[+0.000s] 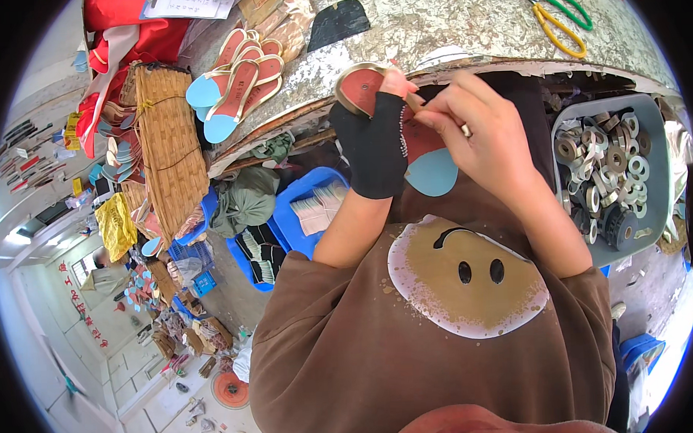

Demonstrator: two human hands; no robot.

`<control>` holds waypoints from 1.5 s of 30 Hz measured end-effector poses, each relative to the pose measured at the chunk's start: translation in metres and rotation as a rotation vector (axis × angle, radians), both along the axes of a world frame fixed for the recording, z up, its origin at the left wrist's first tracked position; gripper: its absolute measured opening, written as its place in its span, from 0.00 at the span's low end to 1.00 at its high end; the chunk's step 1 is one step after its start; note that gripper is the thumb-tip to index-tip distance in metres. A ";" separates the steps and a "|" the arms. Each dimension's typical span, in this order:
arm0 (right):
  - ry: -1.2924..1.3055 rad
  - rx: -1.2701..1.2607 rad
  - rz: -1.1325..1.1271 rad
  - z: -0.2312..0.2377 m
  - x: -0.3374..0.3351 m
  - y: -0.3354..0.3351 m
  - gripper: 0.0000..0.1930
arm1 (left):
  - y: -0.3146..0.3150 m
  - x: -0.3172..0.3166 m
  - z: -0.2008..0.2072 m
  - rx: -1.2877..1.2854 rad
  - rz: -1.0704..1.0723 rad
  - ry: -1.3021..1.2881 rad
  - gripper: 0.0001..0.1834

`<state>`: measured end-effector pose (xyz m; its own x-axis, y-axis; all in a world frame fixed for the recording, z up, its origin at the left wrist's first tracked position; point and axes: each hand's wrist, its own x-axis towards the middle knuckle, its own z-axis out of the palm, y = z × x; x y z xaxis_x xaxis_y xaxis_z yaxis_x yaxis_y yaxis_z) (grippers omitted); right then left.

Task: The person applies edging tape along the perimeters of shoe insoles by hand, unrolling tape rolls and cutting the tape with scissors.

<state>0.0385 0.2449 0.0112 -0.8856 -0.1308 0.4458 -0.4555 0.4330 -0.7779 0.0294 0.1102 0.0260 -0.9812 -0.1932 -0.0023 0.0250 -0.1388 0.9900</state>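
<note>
Against the edge of the worktable, my left hand (372, 143), in a black fingerless glove, grips a sandal (433, 174). Its insole is red with a light-blue end, and a gold-edged red part shows above my glove. My right hand (484, 128) is bare, its thumb and fingers pinched together at a thin gold strap beside my left fingertips. A small pale bit shows between the right fingers; I cannot make out what it is. The middle of the sandal is partly hidden by both hands.
Several similar sandals (243, 90) lie on the worn worktable (431, 23), with a dark curved piece (338, 24) and scissors (557, 22) beyond. At right stands a grey bin (657, 141) of tape rolls. Left are a woven basket (168, 139) and blue crates (289, 218).
</note>
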 end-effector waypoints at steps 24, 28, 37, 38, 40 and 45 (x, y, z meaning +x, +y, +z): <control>-0.558 -0.806 0.239 -0.010 0.018 0.027 0.07 | -0.006 0.015 -0.002 -0.168 -0.235 0.394 0.08; -0.117 -0.371 0.052 -0.004 0.009 0.020 0.05 | 0.002 0.016 0.000 -0.262 -0.118 0.379 0.09; -0.400 -0.563 0.221 -0.041 -0.003 0.036 0.15 | -0.002 -0.039 -0.015 -0.385 -0.888 0.522 0.27; -0.470 -0.586 0.225 -0.043 -0.003 0.037 0.11 | -0.006 -0.037 -0.019 -0.300 -0.883 0.301 0.29; -0.551 -0.680 0.243 -0.050 -0.003 0.036 0.09 | -0.012 -0.033 -0.027 -0.212 -0.876 0.081 0.31; -0.780 -0.598 0.283 -0.050 0.006 0.058 0.17 | -0.028 -0.034 -0.024 0.099 -0.812 -0.084 0.34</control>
<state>0.0441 0.3031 -0.0384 -0.9281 -0.3254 -0.1812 0.2454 -0.1684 -0.9547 -0.0042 0.0823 0.0021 -0.8113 0.5814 -0.0617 -0.1943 -0.1687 0.9663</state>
